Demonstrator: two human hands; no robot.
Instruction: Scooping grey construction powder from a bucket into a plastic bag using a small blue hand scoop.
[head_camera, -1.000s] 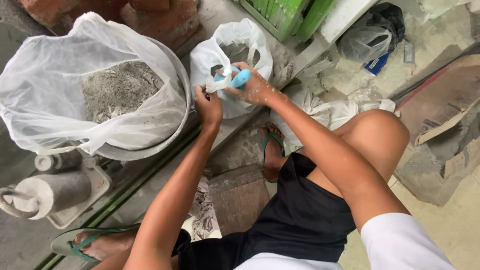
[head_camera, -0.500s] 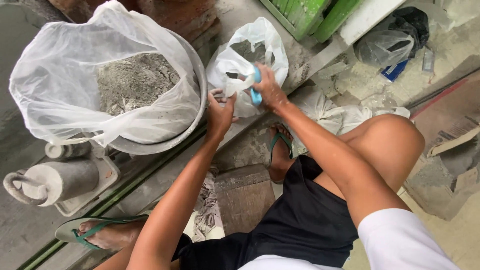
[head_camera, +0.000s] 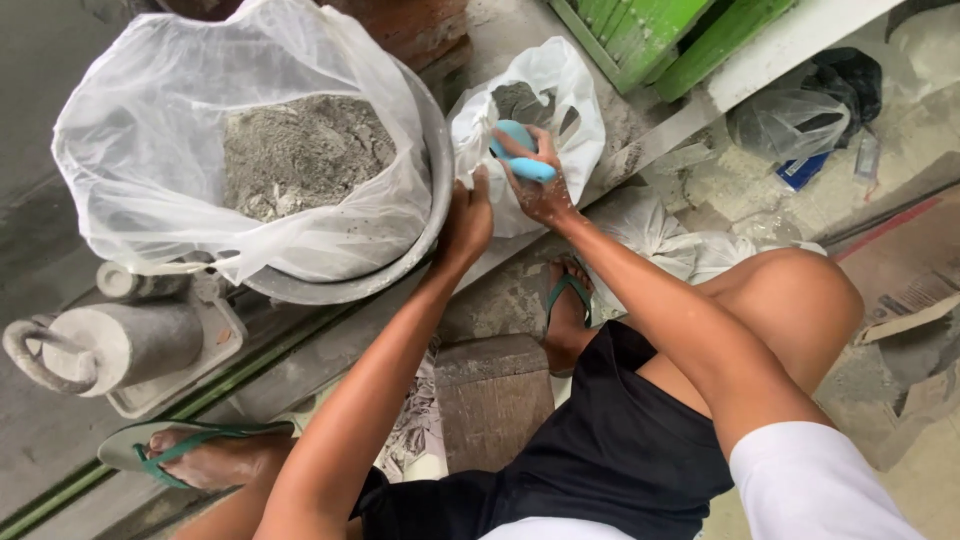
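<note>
Clamped in my right hand (head_camera: 535, 185) is a light-blue plastic scoop (head_camera: 520, 150) at the mouth of the small white plastic bag (head_camera: 560, 90); my left hand (head_camera: 468, 215) pinches the bag's near rim, beside the round metal basin (head_camera: 425, 130).

Right hand (head_camera: 540, 190) grips blue scoop (head_camera: 522, 152) (over white bag (head_camera: 560, 80)).

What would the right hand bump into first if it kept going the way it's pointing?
Most likely the grey powder inside the small white bag. The right hand holds a light-blue scoop at the bag's open mouth, aimed inward. Depth is hard to judge, so the bag's far wall could come first.
</note>
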